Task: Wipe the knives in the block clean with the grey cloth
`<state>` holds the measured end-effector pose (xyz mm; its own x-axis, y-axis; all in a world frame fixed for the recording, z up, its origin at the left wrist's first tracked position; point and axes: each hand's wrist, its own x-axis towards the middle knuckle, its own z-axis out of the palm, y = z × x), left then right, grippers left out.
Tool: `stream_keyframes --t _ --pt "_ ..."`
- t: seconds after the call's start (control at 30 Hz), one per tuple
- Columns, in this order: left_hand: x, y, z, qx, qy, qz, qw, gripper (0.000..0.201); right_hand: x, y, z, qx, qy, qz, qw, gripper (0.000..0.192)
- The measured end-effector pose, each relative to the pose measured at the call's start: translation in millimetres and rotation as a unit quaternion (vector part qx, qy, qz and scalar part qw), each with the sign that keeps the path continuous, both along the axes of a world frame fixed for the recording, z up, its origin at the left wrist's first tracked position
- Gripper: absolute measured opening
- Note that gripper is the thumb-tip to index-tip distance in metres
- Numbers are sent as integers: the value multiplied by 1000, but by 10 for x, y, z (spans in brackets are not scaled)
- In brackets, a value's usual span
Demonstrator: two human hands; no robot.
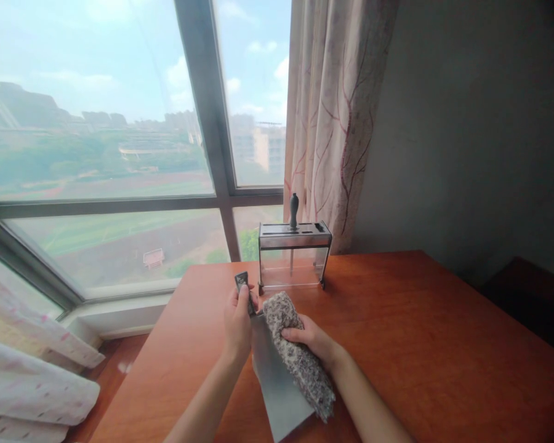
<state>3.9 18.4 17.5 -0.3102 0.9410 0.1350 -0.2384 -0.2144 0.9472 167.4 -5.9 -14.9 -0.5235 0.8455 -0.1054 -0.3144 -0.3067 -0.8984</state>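
Observation:
My left hand (239, 320) is wrapped round the dark handle of a cleaver (277, 394), whose broad metal blade points back toward me over the table. A grey, shaggy cloth (300, 363), bunched lengthwise, is in my right hand (316, 341). The cloth lies along the right side of the blade and covers part of it. My right thumb presses on top of the cloth; the other fingers are mostly hidden. Just beyond my hands stands a clear-sided knife block (295, 240) with a metal slotted top. One dark-handled tool (294, 212) stands upright in it.
The reddish-brown wooden table (420, 344) reaches to the window (96, 154) and a grey wall (457, 135). A patterned curtain (332, 111) hangs behind the knife block. Another curtain (32, 381) is low on the left. A dark piece of furniture (530, 301) stands at the right.

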Motion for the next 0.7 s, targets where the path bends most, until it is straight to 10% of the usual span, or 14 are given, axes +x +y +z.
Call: stream_keyframes --t 0.7 --pt "78 -47 -25 0 8 -24 1000 31 -24 5 109 12 4 -22 1000 44"
